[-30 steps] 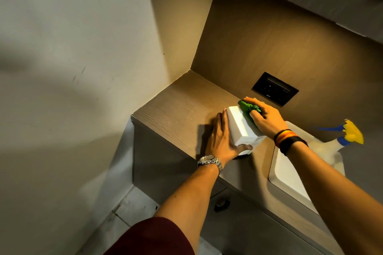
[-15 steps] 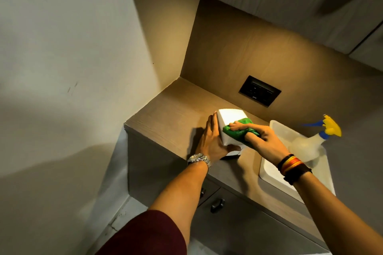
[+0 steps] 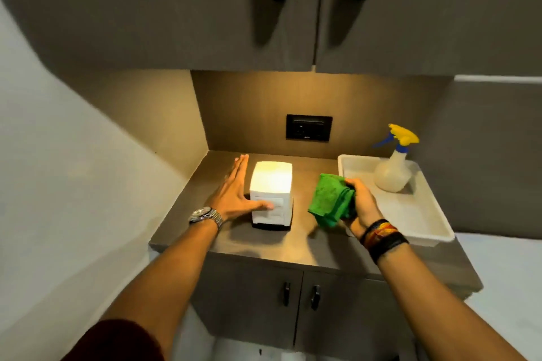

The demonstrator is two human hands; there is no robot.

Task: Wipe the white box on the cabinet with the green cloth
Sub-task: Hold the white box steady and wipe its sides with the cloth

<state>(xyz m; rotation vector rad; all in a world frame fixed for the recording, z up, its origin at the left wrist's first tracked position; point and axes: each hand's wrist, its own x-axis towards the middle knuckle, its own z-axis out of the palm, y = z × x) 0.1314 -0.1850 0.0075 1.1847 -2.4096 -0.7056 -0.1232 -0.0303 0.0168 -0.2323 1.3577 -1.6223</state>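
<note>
Holding green cloth [image 3: 330, 199] bunched in right hand [image 3: 362, 204], just right of white box [image 3: 271, 195]; left hand [image 3: 234, 199] flat, fingers spread, against box's left side near cabinet [image 3: 205, 231] top's left edge.

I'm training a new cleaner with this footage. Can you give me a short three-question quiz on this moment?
1. True or false: the green cloth is touching the white box.
2. Which hand holds the cloth?
   A. left hand
   B. right hand
3. Fill in: the spray bottle stands in the white ____.

Key:
1. False; the cloth is held clear of the box, to its right.
2. B; the left hand lies open against the box's left side.
3. Tray.
</note>
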